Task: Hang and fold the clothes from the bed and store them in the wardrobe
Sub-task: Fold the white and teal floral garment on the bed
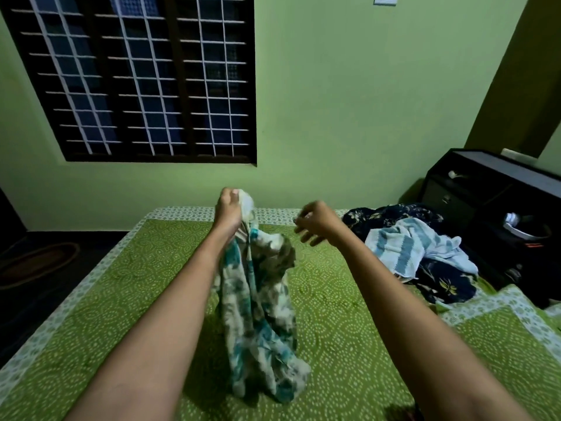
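Presently, the teal-and-white garment [261, 314] hangs over the green bedspread [106, 314], its lower end resting on it. The left hand [229, 208] grips its top, fingers curled round the cloth. The right hand [314, 221], blurred, is held apart from it with fingers loosely curled, holding nothing. To the right, a striped towel [406, 244] lies on a dark patterned cloth [446, 284].

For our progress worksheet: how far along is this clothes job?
Done: nothing visibly folded or hung. In hand: left hand grips a white and teal floral garment; right hand empty. Left: a striped blue towel and navy floral cloth heaped on the green bedspread.
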A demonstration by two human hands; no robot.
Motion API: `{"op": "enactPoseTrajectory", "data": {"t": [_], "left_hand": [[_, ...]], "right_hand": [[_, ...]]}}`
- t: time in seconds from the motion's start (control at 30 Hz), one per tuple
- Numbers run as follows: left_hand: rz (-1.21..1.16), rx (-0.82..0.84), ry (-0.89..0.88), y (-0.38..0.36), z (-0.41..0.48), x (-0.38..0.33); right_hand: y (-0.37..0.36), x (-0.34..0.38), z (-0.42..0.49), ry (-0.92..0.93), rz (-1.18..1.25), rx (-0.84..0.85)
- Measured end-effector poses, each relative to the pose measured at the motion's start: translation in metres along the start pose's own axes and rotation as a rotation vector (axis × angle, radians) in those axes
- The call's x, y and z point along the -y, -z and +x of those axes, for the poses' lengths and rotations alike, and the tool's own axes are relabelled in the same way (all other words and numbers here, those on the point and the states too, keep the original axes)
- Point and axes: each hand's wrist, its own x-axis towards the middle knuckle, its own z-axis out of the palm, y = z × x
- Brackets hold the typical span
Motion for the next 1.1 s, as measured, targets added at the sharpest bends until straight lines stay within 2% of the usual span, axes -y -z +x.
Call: {"op": "enactPoseTrajectory", "data": {"t": [0.1, 0.17, 0.27, 0.37, 0.4, 0.47, 0.57, 0.63, 0.7, 0.77, 0.83, 0.93, 0.97, 1.0, 1.07, 1.1], "left_hand": [[-0.186, 0.386, -0.087, 0.002, -0.011, -0.016], [-0.324, 0.531, -0.054, 0.009, -0.014, -0.023], [-0.341, 0.537, -0.107, 0.023, -0.015, -0.024], [-0.15, 0.519, -0.177, 0.03, -0.013, -0.014], [-0.099, 0.528, -0.188, 0.03, -0.014, -0.008], [-0.063, 0.535, -0.169, 0.026, -0.018, 0.004], [0.009, 0.527, -0.025, 0.023, -0.026, 0.027], [0.135, 0.583, 0.06, 0.024, -0.025, 0.041], [0.312, 0.484, 0.021, 0.029, -0.019, 0.043], [0.422, 0.158, -0.073, 0.033, -0.013, 0.032], [0.51, -0.127, -0.232, 0.035, -0.015, 0.01], [0.519, -0.43, -0.468, 0.028, -0.02, -0.006], [0.514, -0.398, -0.49, 0.026, -0.02, -0.005], [0.558, -0.228, -0.444, 0.025, -0.018, 0.0], [0.73, 0.28, -0.256, 0.026, -0.016, 0.016], [0.736, 0.414, -0.166, 0.027, -0.015, 0.024]], "right_hand": [[-0.006, 0.019, 0.005, 0.249, 0.217, 0.171], [-0.012, 0.024, 0.007, 0.361, 0.363, 0.298], [-0.016, 0.019, 0.012, 0.335, 0.37, 0.4], [-0.021, 0.013, 0.015, 0.3, 0.072, 0.439], [-0.023, 0.015, 0.015, 0.296, 0.022, 0.401], [-0.023, 0.022, 0.014, 0.318, 0.09, 0.208], [-0.016, 0.026, 0.018, 0.412, 0.139, -0.256], [-0.011, 0.018, 0.021, 0.423, 0.067, -0.352], [-0.009, 0.002, 0.021, 0.37, -0.211, -0.226], [-0.006, -0.016, 0.022, 0.306, -0.63, -0.088], [-0.005, -0.024, 0.018, 0.309, -0.768, -0.226], [-0.01, -0.02, 0.012, 0.46, -0.702, -0.705], [-0.009, -0.02, 0.01, 0.455, -0.673, -0.761], [-0.009, -0.025, 0.012, 0.399, -0.678, -0.721], [-0.007, -0.039, 0.013, 0.174, -0.67, -0.446], [-0.005, -0.046, 0.011, 0.064, -0.628, -0.282]]}}
